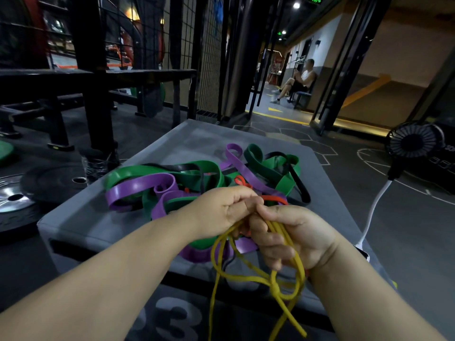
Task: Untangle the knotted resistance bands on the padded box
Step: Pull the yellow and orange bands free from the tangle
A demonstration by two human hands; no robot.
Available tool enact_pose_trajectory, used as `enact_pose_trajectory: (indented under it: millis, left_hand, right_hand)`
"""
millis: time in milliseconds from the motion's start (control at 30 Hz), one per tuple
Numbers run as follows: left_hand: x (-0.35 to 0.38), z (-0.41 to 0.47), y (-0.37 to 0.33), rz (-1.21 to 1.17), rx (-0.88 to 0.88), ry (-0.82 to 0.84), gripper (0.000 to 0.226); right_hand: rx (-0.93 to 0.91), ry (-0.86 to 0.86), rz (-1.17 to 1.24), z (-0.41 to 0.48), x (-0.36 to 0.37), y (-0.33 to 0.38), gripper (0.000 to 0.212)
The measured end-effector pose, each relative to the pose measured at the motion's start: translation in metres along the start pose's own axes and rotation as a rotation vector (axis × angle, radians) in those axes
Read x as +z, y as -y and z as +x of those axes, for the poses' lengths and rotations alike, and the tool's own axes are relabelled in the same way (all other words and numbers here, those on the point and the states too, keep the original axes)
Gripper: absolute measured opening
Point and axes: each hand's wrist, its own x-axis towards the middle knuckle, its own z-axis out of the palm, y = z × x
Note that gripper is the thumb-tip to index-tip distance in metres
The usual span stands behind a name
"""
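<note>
While forearms reach over padded box (197, 139) | left hand (221, 209): fingers pinch yellow band (274, 288) | right hand (293, 236): fingers curled round it

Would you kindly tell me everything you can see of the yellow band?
The yellow band is thin, cord-like and rubbery-looking, mustard in colour. Several strands run through the curled fingers of the right hand, and the left hand pinches them at the top. Below the right hand sits a tight knot; loose loops hang past the front edge of the padded box.
</note>
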Motion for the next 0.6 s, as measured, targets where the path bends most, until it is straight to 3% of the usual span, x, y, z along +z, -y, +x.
enact_pose_trajectory:
  millis: [100, 167, 267, 333, 433, 500, 600]
  left_hand:
    - [-0.005, -0.004, 0.003, -0.268, -0.110, 0.209, 0.060]
    - [-0.009, -0.005, 0.006, -0.306, -0.151, 0.265, 0.042]
    - [-0.010, -0.001, 0.002, -0.418, -0.194, 0.111, 0.005]
    - [-0.007, 0.000, -0.002, -0.512, -0.213, -0.027, 0.006]
    - [0.003, 0.003, 0.003, -0.406, -0.204, -0.147, 0.009]
    - [0.012, 0.005, 0.006, -0.437, -0.218, -0.141, 0.022]
    - [0.020, 0.004, 0.006, -0.705, -0.316, 0.000, 0.028]
  right_hand:
    - [-0.065, -0.063, -0.066, -0.004, -0.004, 0.002, 0.031]
    - [-0.098, -0.105, -0.094, -0.007, -0.006, 0.004, 0.032]
    - [-0.100, -0.145, -0.089, -0.009, -0.007, 0.005, 0.032]
    - [-0.110, -0.184, -0.083, -0.009, -0.004, 0.005, 0.035]
    - [-0.182, -0.253, 0.006, -0.006, 0.003, 0.008, 0.035]
    - [-0.244, -0.272, 0.191, -0.005, 0.006, 0.010, 0.033]
    - [-0.344, -0.346, 0.442, -0.001, 0.005, 0.013, 0.030]
